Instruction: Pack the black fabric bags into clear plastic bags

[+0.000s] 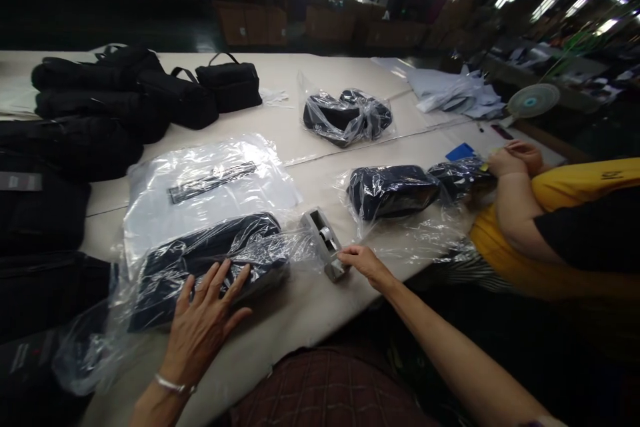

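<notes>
My left hand (207, 307) lies with its fingers spread on a dark fabric bag (200, 253) wrapped in a clear plastic bag (295, 248). To its right stands a grey tape dispenser (316, 221) with a roll of tape (327, 238) in it. At the dispenser's near end, my right hand (367, 265) is closed, thumb and forefinger pinched at the cutting edge on the tape's end. The tape itself barely shows between the fingertips. Behind the wrapped bag lies a stack of clear plastic bags (215, 177) with a dark printed strip.
Several black bags (175, 90) are piled at the left. Two wrapped bags (393, 190) (347, 115) lie right and behind. At the right, a co-worker's hands (515, 157) are by another wrapped bag (463, 177). Loose plastic (455, 93) and a fan (533, 100) are at the back right.
</notes>
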Tool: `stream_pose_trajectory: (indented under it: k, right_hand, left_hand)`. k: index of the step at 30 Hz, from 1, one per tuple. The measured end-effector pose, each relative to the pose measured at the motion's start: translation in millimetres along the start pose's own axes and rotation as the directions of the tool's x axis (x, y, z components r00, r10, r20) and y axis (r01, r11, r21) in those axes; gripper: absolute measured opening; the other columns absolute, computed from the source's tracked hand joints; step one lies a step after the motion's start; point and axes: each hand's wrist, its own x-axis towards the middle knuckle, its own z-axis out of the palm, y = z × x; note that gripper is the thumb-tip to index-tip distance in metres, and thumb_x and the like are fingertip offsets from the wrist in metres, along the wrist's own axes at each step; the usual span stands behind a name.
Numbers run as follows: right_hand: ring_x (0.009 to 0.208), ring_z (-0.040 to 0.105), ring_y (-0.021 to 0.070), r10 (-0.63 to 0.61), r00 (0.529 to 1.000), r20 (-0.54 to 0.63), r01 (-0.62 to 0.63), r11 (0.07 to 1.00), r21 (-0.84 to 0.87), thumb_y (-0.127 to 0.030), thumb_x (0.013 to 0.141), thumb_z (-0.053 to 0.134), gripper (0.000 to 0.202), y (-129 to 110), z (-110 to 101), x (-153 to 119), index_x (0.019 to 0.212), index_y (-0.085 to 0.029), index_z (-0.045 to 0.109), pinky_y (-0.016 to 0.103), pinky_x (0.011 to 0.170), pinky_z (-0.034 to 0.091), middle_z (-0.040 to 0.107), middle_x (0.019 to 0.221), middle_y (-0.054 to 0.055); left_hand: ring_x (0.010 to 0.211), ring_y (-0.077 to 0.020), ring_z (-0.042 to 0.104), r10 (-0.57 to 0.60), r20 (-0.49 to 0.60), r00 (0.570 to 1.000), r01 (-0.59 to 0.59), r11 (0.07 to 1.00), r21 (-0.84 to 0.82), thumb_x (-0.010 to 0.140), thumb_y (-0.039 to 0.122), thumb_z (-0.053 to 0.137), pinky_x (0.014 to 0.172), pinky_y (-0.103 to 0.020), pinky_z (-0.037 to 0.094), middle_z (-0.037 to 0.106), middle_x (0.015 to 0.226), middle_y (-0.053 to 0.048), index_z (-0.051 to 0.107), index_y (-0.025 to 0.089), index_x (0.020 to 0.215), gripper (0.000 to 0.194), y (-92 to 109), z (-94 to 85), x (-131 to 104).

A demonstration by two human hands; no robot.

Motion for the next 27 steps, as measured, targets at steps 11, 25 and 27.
stream_pose_trajectory:
  k: [11,25,27]
  right_hand:
    - [0.072,0.058,0.0185,-0.066,0.981,-0.185,0.043,0.991,-0.125,-0.047,0.081,0.057,0.030,1.8,-14.5,-68.3,0.068,-0.020,0.061,0.030,0.072,0.045,0.062,0.068,0.000]
    - [0.055,0.049,0.0166,-0.030,0.996,0.082,0.060,0.913,-0.402,-0.047,0.075,0.058,0.031,12.1,-55.8,-35.3,0.057,-0.021,0.062,0.027,0.052,0.037,0.058,0.057,-0.001]
    - [0.059,0.052,0.0159,-0.118,0.955,0.274,0.231,0.872,-0.432,-0.049,0.081,0.056,0.034,-41.9,-50.4,-28.7,0.065,-0.020,0.066,0.026,0.055,0.038,0.061,0.062,-0.001]
  left_hand:
    - [0.138,-0.0351,0.040,-0.018,0.036,0.999,0.018,1.000,-0.014,0.094,0.040,0.051,0.114,-0.060,0.023,0.039,0.154,-0.014,0.031,0.034,0.150,0.060,0.7,0.0,-1.6]
    - [0.138,-0.0321,0.041,-0.070,0.087,0.994,0.072,0.997,-0.013,0.084,0.049,0.066,0.116,-0.055,0.022,0.045,0.150,-0.011,0.038,0.038,0.146,0.070,5.3,-4.3,1.0]
    - [0.138,-0.0311,0.041,-0.117,0.083,0.990,0.121,0.992,-0.039,0.082,0.053,0.067,0.116,-0.054,0.022,0.046,0.149,-0.009,0.040,0.039,0.144,0.070,7.7,-6.1,2.1]
